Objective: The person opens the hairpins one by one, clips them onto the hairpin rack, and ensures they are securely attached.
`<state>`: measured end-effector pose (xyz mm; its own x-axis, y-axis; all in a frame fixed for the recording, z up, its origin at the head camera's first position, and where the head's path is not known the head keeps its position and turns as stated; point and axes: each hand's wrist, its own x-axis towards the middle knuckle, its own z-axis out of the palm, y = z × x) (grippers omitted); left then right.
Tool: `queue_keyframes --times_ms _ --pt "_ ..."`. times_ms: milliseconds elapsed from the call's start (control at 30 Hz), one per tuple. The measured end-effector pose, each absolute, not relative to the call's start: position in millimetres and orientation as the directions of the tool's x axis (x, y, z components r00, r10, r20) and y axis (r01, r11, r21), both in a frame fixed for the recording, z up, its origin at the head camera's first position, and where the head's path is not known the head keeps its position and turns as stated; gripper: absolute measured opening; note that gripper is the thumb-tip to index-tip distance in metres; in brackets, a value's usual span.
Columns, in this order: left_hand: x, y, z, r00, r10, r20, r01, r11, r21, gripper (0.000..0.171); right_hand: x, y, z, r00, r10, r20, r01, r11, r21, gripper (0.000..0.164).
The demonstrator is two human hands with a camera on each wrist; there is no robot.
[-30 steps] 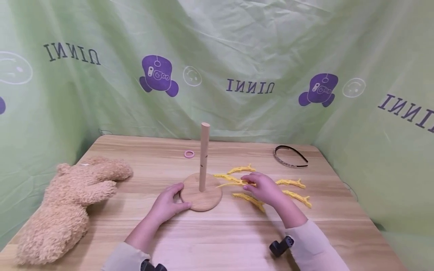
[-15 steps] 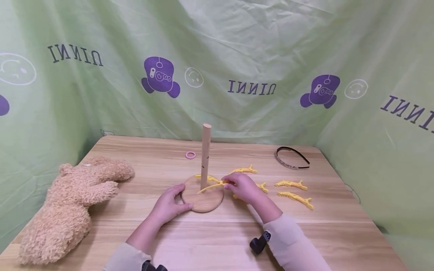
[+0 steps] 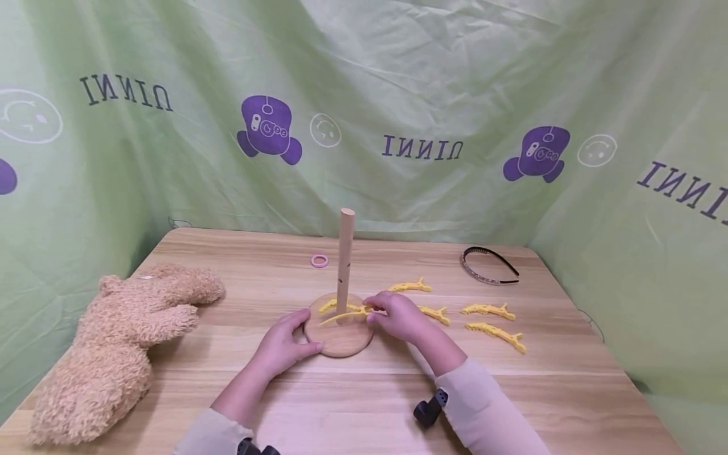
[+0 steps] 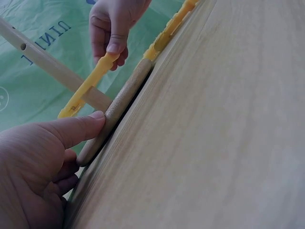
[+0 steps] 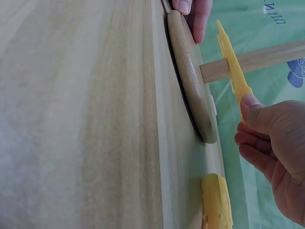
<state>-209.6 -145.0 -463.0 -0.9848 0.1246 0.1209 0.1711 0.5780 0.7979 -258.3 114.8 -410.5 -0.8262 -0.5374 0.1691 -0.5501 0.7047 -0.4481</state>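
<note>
My left hand (image 3: 287, 343) grips the rim of a round wooden base (image 3: 347, 344), its thumb pressed against the edge in the left wrist view. From the base rises an upright wooden post (image 3: 345, 259) with small holes. My right hand (image 3: 398, 316) pinches the tail end of a yellow alligator hair clip (image 5: 230, 57) between thumb and fingers. In the head view the clip's two arms are spread, one behind the post's lower part and one in front, a little above the base. Whether they touch the post I cannot tell.
Several more yellow hair clips (image 3: 497, 335) lie on the table (image 3: 341, 404) to the right. A headband (image 3: 489, 265) lies at the back right, and a pink ring (image 3: 320, 261) behind the post. A teddy bear (image 3: 122, 341) lies at the left.
My right hand has carried the hair clip leftward, from beside the base to around the post. The left hand has kept its grip on the base.
</note>
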Motion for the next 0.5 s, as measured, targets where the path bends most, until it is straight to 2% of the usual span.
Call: queue_keyframes --times_ms 267,500 --pt "-210 -145 -464 -0.984 0.128 0.125 0.176 0.58 0.795 0.078 -254 117 -409 -0.827 -0.544 0.142 -0.538 0.692 -0.482 0.038" --pt "-210 -146 -464 -0.986 0.121 0.116 0.165 0.586 0.794 0.078 -250 126 -404 -0.858 -0.503 0.107 -0.474 0.692 -0.544 0.056"
